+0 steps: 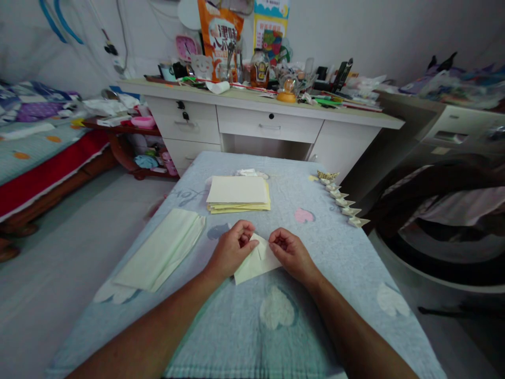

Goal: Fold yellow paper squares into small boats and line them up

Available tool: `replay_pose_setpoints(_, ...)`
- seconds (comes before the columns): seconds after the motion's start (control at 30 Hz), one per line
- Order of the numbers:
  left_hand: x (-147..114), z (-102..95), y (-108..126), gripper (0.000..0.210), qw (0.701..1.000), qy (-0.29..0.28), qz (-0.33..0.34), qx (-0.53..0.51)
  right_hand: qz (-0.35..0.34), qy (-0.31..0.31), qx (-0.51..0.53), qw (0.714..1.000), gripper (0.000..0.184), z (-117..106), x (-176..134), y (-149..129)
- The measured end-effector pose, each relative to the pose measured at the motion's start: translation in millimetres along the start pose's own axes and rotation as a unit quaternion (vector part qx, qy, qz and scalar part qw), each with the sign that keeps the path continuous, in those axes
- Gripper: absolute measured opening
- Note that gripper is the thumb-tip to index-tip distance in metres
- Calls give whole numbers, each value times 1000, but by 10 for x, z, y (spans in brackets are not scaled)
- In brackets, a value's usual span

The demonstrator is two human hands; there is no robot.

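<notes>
Between my two hands, low over the cloth-covered table, is a small sheet of pale paper [256, 263] with folded flaps and a crease at its top. My left hand [233, 247] pinches its upper left edge between thumb and fingers. On the other side, my right hand [292, 253] has its curled fingers closed on the right edge. A stack of cream and yellow paper [239, 190] lies just beyond my hands. To the left rests a larger folded pale sheet [160, 250]. Several folded paper boats [345, 202] stand in a row along the right edge.
The table wears a light blue patterned cloth [339, 305]. Behind it stands a white desk [272, 123] crowded with a jar [259, 68], an orange bag [220, 39] and small items. A washing machine [445, 137] is at the right, a bed [51, 145] at the left.
</notes>
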State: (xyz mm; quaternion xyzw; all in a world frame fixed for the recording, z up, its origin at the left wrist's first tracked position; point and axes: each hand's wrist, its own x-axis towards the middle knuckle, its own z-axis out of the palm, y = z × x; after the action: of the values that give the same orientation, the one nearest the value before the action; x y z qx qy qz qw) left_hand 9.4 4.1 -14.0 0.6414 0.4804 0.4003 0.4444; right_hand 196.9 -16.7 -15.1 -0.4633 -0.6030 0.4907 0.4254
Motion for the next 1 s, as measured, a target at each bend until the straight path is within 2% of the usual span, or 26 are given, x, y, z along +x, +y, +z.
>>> replay_pose_setpoints(0.1,2,-9,-17,18,1000,2,1,27,-5,8,-10,1000,8,7,6,5)
replay_pose_setpoints(0.27,27,-32,-38,27,999,6,-16,-42,-7,28,-5,1000,9,29,9,-27)
replay_pose_setpoints(0.37,45,-52,-54,24,1000,-1,-19,-20,-10,32,1,999,9,43,2,-38)
replay_pose_setpoints(0.7,80,-71,-87,24,998,-8,-47,-40,-11,4,-58,998,5,103,-22,-62)
replay_pose_setpoints(1.0,108,-78,-77,18,995,-5,-49,-83,-20,-1,-47,999,3,90,-25,-93)
